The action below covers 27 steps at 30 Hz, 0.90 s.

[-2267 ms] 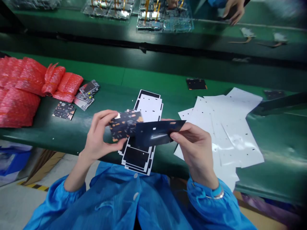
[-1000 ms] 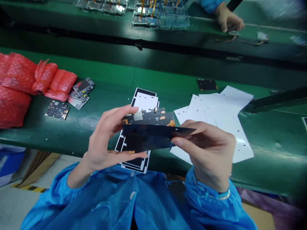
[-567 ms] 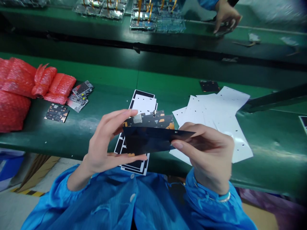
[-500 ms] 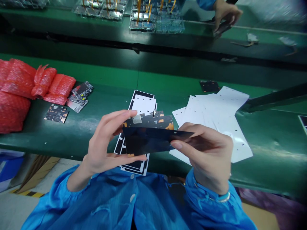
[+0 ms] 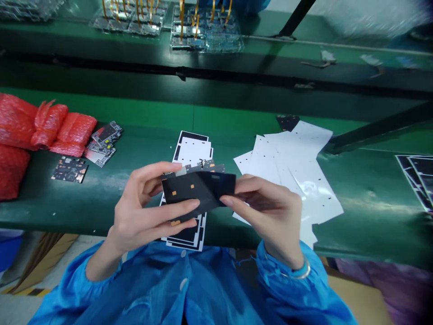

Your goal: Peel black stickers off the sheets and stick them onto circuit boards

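Observation:
My left hand grips a dark circuit board by its edges, its fingers bent around the left end. Over the board's near face lies a thin black film with small cut-outs, through which copper-coloured pads show. One left finger presses on the film. My right hand pinches the film's right end, which is bent away from the board. Under both hands, black-and-white cut-out sheets lie on the bench, partly hidden by the left hand and the board.
White sheets are fanned out on the right, with a dark board behind them. Red bubble-wrap bundles, several loose circuit boards and a single board lie left. A shelf holding trays crosses the back.
The film has come down against the board's face, and a left finger now presses on it. My right hand has shifted left with the film's end. The co-worker's hand has left the view.

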Each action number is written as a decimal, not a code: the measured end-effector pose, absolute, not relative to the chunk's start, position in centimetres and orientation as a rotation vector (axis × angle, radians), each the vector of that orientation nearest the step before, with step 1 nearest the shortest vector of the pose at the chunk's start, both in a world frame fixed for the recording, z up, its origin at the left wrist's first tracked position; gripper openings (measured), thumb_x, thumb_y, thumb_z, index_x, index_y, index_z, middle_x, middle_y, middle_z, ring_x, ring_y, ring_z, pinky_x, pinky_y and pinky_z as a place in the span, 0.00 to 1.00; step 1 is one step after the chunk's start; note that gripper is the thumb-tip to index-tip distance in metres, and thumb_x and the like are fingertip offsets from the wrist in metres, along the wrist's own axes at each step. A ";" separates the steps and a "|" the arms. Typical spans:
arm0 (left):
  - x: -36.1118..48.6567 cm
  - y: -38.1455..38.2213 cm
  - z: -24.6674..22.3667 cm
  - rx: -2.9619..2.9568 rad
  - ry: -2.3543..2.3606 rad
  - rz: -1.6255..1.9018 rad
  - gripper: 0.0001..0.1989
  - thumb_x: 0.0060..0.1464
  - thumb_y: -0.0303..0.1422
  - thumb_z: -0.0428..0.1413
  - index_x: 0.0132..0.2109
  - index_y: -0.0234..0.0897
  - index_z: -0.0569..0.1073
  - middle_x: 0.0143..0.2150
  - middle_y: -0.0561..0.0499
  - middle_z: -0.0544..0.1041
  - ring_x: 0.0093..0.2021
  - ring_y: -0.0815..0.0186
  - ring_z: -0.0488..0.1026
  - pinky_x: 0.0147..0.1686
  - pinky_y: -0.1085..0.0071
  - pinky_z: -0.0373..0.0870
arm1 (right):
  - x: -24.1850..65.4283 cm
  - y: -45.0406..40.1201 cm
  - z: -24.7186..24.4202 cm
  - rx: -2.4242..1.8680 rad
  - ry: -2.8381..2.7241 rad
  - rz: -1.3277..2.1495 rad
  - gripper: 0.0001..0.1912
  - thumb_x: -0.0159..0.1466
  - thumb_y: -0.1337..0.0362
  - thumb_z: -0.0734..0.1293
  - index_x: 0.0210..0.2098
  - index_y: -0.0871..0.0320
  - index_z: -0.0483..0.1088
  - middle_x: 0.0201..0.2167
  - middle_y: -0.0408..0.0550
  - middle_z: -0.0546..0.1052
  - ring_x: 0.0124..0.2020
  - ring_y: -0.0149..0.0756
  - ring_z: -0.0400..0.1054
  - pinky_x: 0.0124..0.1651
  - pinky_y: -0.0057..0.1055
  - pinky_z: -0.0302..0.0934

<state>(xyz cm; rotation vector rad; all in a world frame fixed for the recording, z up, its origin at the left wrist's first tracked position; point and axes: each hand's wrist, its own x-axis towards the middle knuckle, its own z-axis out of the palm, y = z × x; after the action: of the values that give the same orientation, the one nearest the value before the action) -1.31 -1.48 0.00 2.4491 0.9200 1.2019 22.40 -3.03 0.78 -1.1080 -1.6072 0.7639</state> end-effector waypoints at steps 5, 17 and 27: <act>-1.3 0.4 -0.9 2.522 0.782 1.068 0.10 0.58 0.30 0.64 0.48 0.42 0.79 0.60 0.46 0.67 0.60 0.61 0.72 0.54 0.64 0.82 | 24.4 -2.6 -1.0 -1.449 -2.024 0.011 0.19 0.74 0.56 0.61 0.35 0.58 0.79 0.29 0.49 0.84 0.26 0.34 0.78 0.26 0.27 0.65; -0.1 12.5 -6.9 2.211 1.488 0.608 0.24 0.59 0.36 0.63 0.60 0.33 0.72 0.72 0.31 0.52 0.72 0.36 0.55 0.67 0.38 0.59 | 20.6 -1.1 -12.7 -1.330 -2.309 0.712 0.49 0.61 0.54 0.75 0.74 0.52 0.50 0.73 0.61 0.57 0.75 0.55 0.46 0.73 0.62 0.46; -0.6 -1.3 -7.6 1.649 1.224 0.877 0.11 0.62 0.39 0.58 0.35 0.37 0.77 0.31 0.53 0.72 0.28 0.70 0.67 0.27 0.75 0.63 | 22.2 0.8 -8.2 -1.343 -2.066 0.558 0.50 0.60 0.52 0.75 0.74 0.51 0.48 0.77 0.59 0.46 0.77 0.61 0.33 0.73 0.68 0.41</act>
<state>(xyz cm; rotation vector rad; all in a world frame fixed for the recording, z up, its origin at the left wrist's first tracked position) -0.60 -1.32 -7.60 1.6488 1.2238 0.8773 22.22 0.80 -8.17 -1.3435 -2.0662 0.5582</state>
